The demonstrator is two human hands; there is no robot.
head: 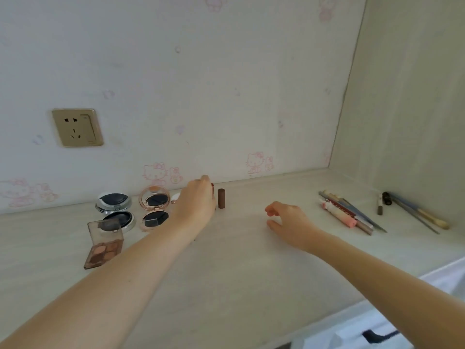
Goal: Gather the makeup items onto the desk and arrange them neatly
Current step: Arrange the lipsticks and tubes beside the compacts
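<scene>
My left hand (197, 197) reaches to the back of the desk (226, 260) and grips a small red lipstick (212, 190), mostly hidden behind its fingers. A brown lipstick (221, 198) stands upright just right of it. My right hand (286, 219) hovers low over the desk with loosely curled fingers, holding nothing. To the left lie an open silver compact (114, 207), an open pink compact (154, 207) and an open eyeshadow palette (104, 245). Several pencils and brushes (349, 212) lie in a row at the right, with more brushes (412, 210) beyond.
A gold wall socket (76, 127) sits on the patterned wall above the compacts. A side panel (402, 109) closes off the desk at the right. A white drawer front with a dark handle (377, 335) shows below the desk edge.
</scene>
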